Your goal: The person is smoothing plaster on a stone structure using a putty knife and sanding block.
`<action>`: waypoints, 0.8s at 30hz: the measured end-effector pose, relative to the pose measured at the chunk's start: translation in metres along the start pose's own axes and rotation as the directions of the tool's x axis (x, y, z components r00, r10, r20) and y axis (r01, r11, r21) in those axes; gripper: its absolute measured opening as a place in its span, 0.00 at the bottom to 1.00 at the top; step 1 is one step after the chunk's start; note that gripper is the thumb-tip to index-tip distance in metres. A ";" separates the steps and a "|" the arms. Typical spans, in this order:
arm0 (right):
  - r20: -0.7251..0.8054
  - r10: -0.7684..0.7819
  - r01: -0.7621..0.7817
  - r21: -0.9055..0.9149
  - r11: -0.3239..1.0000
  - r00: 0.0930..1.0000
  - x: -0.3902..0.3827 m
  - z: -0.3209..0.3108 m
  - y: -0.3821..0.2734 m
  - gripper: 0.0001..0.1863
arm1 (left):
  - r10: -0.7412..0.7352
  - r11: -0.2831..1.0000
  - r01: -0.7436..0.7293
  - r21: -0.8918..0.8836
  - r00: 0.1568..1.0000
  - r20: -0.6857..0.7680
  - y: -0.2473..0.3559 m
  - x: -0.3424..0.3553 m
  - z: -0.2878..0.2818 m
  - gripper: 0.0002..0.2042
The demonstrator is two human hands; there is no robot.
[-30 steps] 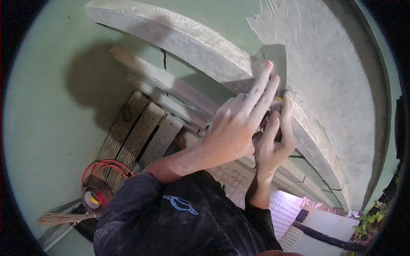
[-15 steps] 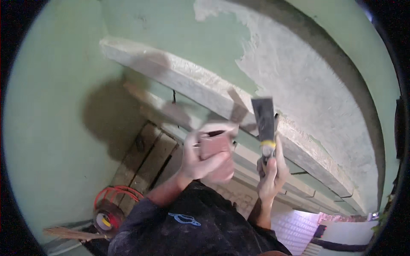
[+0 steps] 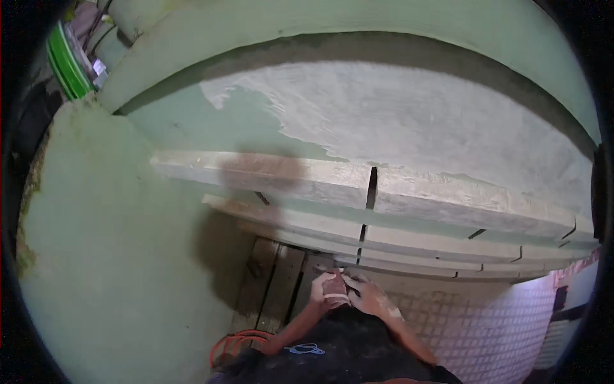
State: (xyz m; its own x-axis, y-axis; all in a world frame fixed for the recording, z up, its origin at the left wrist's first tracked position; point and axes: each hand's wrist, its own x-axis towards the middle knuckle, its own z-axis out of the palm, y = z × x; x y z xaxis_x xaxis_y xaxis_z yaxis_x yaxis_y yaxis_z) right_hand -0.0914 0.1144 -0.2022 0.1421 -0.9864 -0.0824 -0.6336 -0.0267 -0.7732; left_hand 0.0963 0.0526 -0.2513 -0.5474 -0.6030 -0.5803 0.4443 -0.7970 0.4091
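Note:
Low in front of my body, my left hand [image 3: 318,291] is closed around a reddish-brown folded sheet [image 3: 335,288], which looks like sandpaper. Close beside it, my right hand [image 3: 364,296] is curled, its fingertips touching or nearly touching the sheet. A dark bit of the putty knife [image 3: 353,292] shows among the right fingers; most of the tool is hidden. Both hands are dusty with white powder. Ahead of them runs a pale ledge [image 3: 275,176] along a wall with grey-white plaster [image 3: 396,115] over green paint.
Lower ledges [image 3: 300,224] with dark gaps step down below the top one. A green wall [image 3: 128,256] stands at the left, wooden planks [image 3: 281,275] beneath. An orange-red coil [image 3: 240,339] lies at lower left; patterned tiles [image 3: 460,320] cover the lower right. A green-rimmed object [image 3: 67,61] sits at upper left.
Both hands have dropped lower and come together near my body. The putty knife, upright with its blade up before, is now mostly hidden. The view has turned, showing more of the curved wall.

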 end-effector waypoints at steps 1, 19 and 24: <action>0.080 0.014 -0.026 0.149 0.989 0.997 0.001 0.004 0.001 0.30 | 0.047 0.999 -0.047 -0.008 0.999 -0.010 -0.006 0.015 -0.022 0.15; 0.418 0.114 -0.134 0.019 0.991 0.901 0.017 0.147 0.097 0.48 | 0.179 0.952 -0.082 0.295 0.932 -0.317 -0.061 0.011 -0.064 0.12; 0.561 0.166 -0.382 0.293 0.877 0.811 0.008 0.178 0.156 0.45 | 0.379 0.837 -0.245 0.489 0.904 -0.196 -0.069 0.005 -0.093 0.16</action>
State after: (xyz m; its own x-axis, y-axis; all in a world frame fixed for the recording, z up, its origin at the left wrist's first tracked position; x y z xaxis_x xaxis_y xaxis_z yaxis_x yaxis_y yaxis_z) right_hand -0.0539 0.1309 -0.4354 0.4368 -0.7137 -0.5476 -0.3871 0.4004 -0.8306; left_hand 0.1292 0.1081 -0.3482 -0.1876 -0.8408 -0.5077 0.1588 -0.5361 0.8291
